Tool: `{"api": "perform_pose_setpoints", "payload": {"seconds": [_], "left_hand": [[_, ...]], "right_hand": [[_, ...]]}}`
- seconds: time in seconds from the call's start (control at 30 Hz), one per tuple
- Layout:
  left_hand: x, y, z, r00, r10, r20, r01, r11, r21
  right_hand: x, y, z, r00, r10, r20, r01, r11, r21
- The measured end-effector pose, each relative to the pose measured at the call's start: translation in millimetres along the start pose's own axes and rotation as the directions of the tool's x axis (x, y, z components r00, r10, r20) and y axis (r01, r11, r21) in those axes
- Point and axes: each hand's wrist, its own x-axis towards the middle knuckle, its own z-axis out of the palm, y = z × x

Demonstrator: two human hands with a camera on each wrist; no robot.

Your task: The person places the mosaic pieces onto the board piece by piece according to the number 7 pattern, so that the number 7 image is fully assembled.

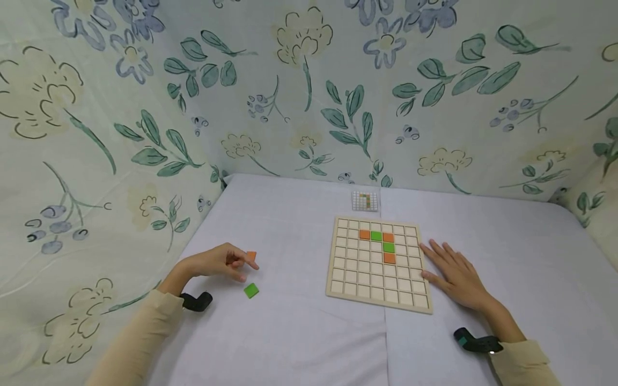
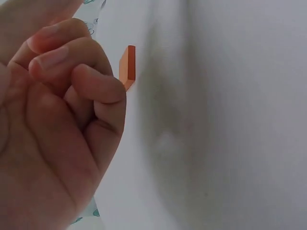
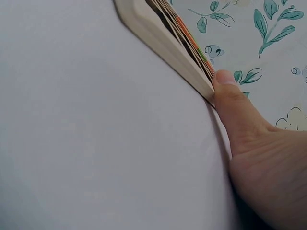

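Note:
My left hand (image 1: 224, 261) hovers over the cloth at the left, index finger and thumb extended, other fingers bent, holding nothing visible. Beside the index finger lies an orange tile (image 1: 251, 255), partly covered by it; the left wrist view shows this tile (image 2: 127, 67) past the curled fingers of the hand (image 2: 67, 115). A green tile (image 1: 251, 290) lies just nearer the body. The wooden grid board (image 1: 330, 268) bears several orange and green tiles in a corner-shaped line. My right hand (image 1: 456, 276) lies flat, its fingertips and thumb touching the board's right edge, the thumb also seen in the right wrist view (image 3: 235, 105).
A small card (image 1: 364, 201) printed with a coloured grid pattern lies behind the board. White cloth (image 1: 289, 332) covers the table, with a seam and creases near the front. Flowered fabric (image 1: 270, 96) hangs behind and at both sides.

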Motion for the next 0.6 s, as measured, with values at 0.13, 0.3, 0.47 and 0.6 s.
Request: {"api": "perform_pose_setpoints", "payload": {"seconds": [0.13,0.3,0.47,0.6], "left_hand": [[0.0,-3.8,5.0,0.999,0.023,0.04,-0.023,1.0,0.008],[1.0,-5.9,9.9,0.997,0.035,0.074,-0.04,0.997,0.066],[1.8,-5.3,14.8,0.995,0.038,0.092,-0.044,0.997,0.062],[2.3,-5.9,16.4,0.995,0.043,0.093,-0.048,0.998,0.05]], "right_hand": [[-0.2,0,2,1.0,-0.003,-0.002,0.003,1.0,0.001],[0.1,1,2,1.0,-0.006,-0.004,0.006,1.0,0.003],[0.0,0,1,1.0,-0.006,-0.003,0.006,1.0,-0.002],[0.2,0,0,1.0,-0.003,-0.001,0.003,1.0,0.001]]}}
